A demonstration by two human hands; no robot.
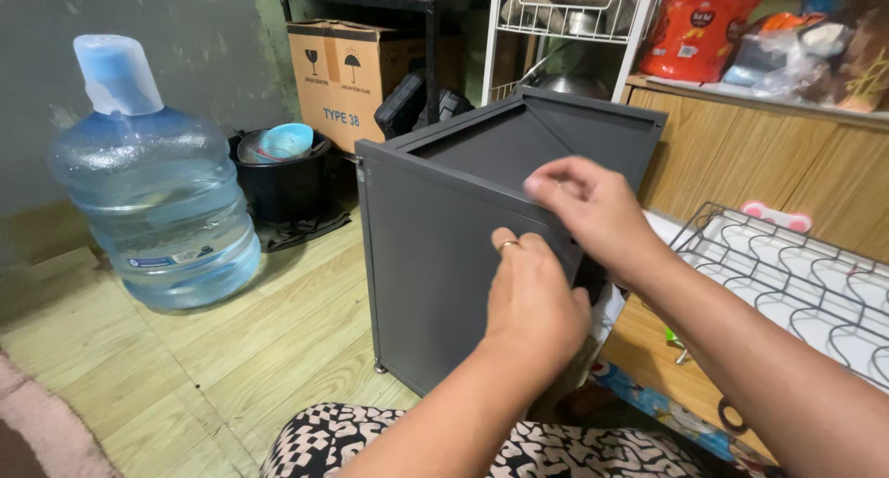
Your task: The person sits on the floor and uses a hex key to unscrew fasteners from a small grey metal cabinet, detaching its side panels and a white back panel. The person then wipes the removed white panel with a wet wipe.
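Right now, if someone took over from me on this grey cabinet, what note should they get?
Left hand: pressed against the near top edge of the dark grey cabinet, fingers curled over it, ring visible.
Right hand: fingers pinching the same edge where the recessed top panel meets it.
The cabinet stands upright on the wooden floor, side panels and top joined. A wire rack lies to the right, a water jug to the left.
Done: the cabinet body stands assembled. Left: seating this edge; whether it is fully seated is hidden by the hands.

- Left hand (532,307) covers the grey cabinet's (435,256) near top corner; its fingertips are out of sight.
- Wire rack (796,283) runs off the right edge.
- Red tub (699,24) is cut by the top edge.
- Black bucket's (282,186) contents are unclear.
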